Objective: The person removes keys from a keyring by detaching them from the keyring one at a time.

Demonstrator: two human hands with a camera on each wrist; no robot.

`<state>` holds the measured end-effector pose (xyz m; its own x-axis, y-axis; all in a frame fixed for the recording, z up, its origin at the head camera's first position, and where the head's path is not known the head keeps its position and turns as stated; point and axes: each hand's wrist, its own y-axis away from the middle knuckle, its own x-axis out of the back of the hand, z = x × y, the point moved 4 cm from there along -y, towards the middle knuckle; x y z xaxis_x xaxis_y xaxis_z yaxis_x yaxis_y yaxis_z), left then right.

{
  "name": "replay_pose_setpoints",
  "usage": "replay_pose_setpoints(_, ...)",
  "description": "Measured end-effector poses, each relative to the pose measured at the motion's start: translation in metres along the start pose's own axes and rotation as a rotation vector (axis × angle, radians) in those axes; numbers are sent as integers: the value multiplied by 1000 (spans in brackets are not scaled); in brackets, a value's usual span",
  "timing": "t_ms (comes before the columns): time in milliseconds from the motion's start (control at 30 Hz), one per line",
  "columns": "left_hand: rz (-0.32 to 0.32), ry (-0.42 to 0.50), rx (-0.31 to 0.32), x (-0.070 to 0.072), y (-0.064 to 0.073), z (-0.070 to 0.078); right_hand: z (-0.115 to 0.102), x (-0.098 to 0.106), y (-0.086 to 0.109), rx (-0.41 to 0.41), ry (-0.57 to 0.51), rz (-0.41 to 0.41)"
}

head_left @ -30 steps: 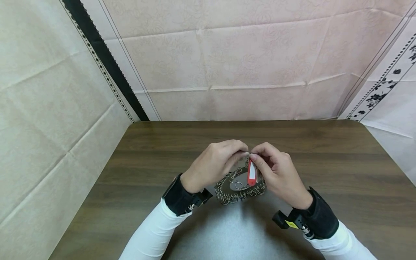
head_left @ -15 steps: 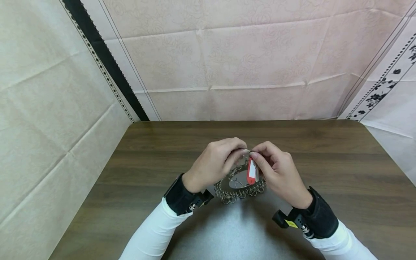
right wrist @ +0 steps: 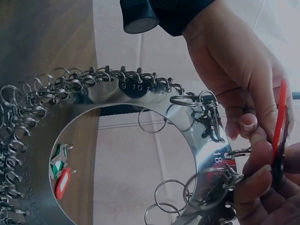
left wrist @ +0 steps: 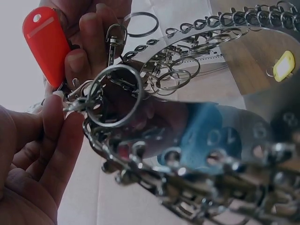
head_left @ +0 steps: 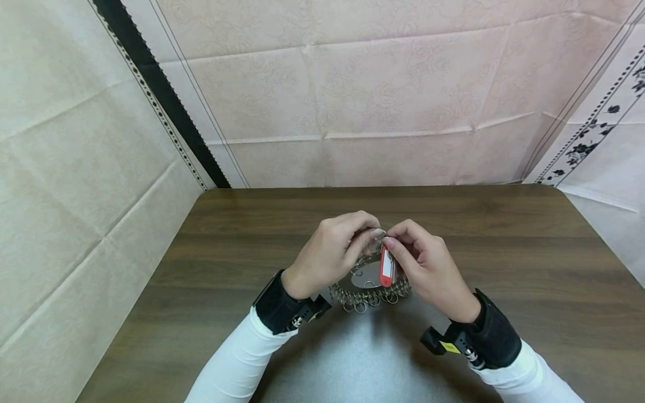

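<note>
A round metal key hoop [head_left: 353, 296] is held up in front of me, its numbered plate [right wrist: 35, 187] lined with snap clips and split rings. My left hand [head_left: 327, 254] pinches its upper edge by a clip [left wrist: 77, 104]. The right hand [head_left: 428, 263] pinches the top end of a red key tag [head_left: 386, 267] with a white label, close beside the left fingertips. In the left wrist view the tag's plain red back [left wrist: 46, 44] faces the camera. Edge-on in the right wrist view, the tag hides part of the right fingers. The exact contact between clip and tag ring is hard to see.
A brown wooden table [head_left: 252, 252] lies below, with pale patterned cloth [head_left: 393, 95] behind it. A yellow key tag [left wrist: 284, 65] shows on the wood in the left wrist view. Red [right wrist: 63, 183] and green key tags [right wrist: 58, 166] appear through the hoop's opening.
Both hands have shifted slightly left, the left one also a little upward. The red tag and hoop have moved left with them, and the tag has turned more edge-on to the head view.
</note>
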<state>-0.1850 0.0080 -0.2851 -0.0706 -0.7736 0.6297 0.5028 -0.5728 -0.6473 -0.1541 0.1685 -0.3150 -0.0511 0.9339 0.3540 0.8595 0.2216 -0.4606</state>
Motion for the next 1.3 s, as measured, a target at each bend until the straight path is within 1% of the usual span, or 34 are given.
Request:
replay_pose_setpoints(200, 2, -5, 8, 1, 0, 1, 2, -3, 0, 1, -3, 2)
replay_pose_setpoints(300, 0, -6, 14, 1, 0, 1, 3, -5, 0, 13, -6, 6)
replay_pose_setpoints(500, -8, -7, 15, 1, 1, 0, 2, -6, 0, 79, 9, 39)
replay_pose_setpoints(667, -12, -8, -3, 0, 1, 1, -1, -3, 1, 123, 43, 81)
replay_pose_setpoints(833, -21, -2, -20, 0, 0, 2, -3, -1, 2, 137, 58, 97)
replay_pose_setpoints(1000, -35, 12, -29, 0, -1, 2, -7, 1, 4, 159, 48, 106)
replay_pose_setpoints(1300, -63, -13, -50, 0, -1, 5, -13, 5, 4, 187, 32, 118)
